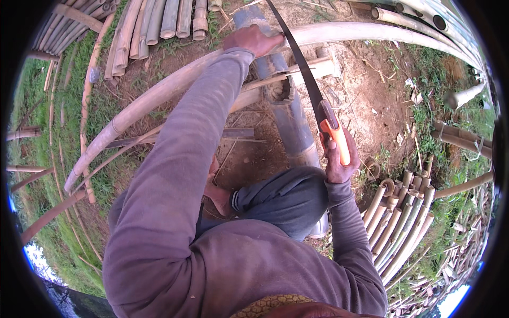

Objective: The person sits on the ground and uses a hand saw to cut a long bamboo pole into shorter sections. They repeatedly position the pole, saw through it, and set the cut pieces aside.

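Observation:
A long pale bamboo pole [159, 95] runs across in front of me, from the lower left up to the far right. My left hand [252, 41] is closed over it, the thumb pointing toward the saw blade. In my right hand [340, 161] is the orange handle of a handsaw [307, 74], whose dark blade slants up and leftward across the pole, just right of my left hand. Whether the teeth touch the pole cannot be made out. Beneath the pole lies a thick grey bamboo trunk [294, 127] with a hole cut in its top.
Cut bamboo lengths [400, 222] stand bundled at the right, near my elbow. More poles [159, 24] lie at the far left, and others [424, 26] at the far right. Thin bamboo rails [86, 106] edge the grass on the left. Sawdust covers the soil around the trunk.

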